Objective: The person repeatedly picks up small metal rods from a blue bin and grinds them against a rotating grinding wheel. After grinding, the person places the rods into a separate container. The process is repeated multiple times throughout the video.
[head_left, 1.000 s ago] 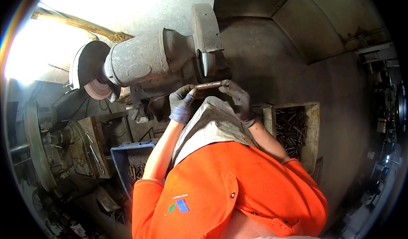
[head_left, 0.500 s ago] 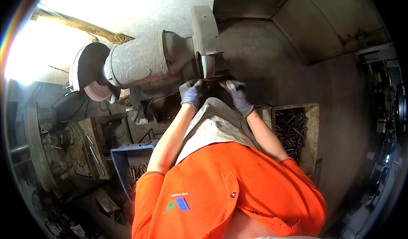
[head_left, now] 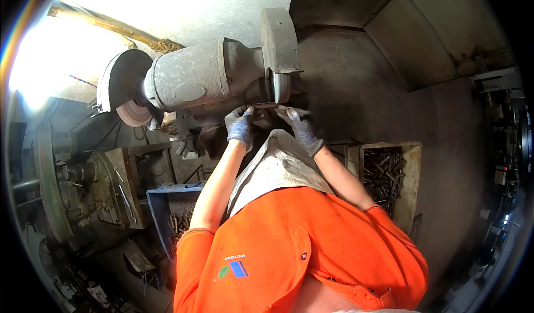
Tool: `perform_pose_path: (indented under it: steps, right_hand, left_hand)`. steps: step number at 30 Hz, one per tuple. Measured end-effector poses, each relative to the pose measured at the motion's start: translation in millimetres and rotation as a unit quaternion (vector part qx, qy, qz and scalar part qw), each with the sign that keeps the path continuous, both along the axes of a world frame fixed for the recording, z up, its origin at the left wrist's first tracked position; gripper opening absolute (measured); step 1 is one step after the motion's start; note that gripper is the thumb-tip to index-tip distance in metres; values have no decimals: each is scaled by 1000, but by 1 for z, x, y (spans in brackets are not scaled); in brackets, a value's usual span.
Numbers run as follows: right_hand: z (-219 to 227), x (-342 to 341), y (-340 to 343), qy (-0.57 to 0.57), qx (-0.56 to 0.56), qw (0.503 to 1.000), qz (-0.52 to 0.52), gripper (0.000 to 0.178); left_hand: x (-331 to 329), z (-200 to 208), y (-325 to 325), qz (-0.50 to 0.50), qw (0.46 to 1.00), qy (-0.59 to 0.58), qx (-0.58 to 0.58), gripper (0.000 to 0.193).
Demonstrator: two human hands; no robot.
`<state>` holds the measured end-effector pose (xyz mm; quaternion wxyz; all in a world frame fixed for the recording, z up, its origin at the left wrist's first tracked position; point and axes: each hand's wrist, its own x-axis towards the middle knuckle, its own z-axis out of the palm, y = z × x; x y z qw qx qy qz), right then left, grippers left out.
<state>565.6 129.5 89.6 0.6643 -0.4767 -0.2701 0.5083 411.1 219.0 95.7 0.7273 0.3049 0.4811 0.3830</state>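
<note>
At twelve o'clock, just by the grinding wheel (head_left: 282,88), left hand (head_left: 239,124) and right hand (head_left: 298,124) pinch a slim bar (head_left: 266,105), each grip closed on an end; contact is unclear. Pieces lie in the wooden-looking box (head_left: 412,174) at four and the blue bin (head_left: 158,218) at eight; which are ground, I cannot tell.

The grinder (head_left: 189,78) and metal-parts bin (head_left: 411,174) show a workshop.

Grinder (head_left: 189,76) ahead, tub (head_left: 159,219) left, crate (head_left: 411,174) right
</note>
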Motion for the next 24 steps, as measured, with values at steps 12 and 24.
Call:
perform_pose_path:
  steps: [12,24]
  right_hand:
    - [84,10,-42,-549,232,803,-8,20]
    - [35,19,-44,-407,108,906,-45,23]
  left_hand:
    - [-12,54,-19,-112,992,-57,3,17]
    - [-1,40,-27,-136,960,43,239,13]
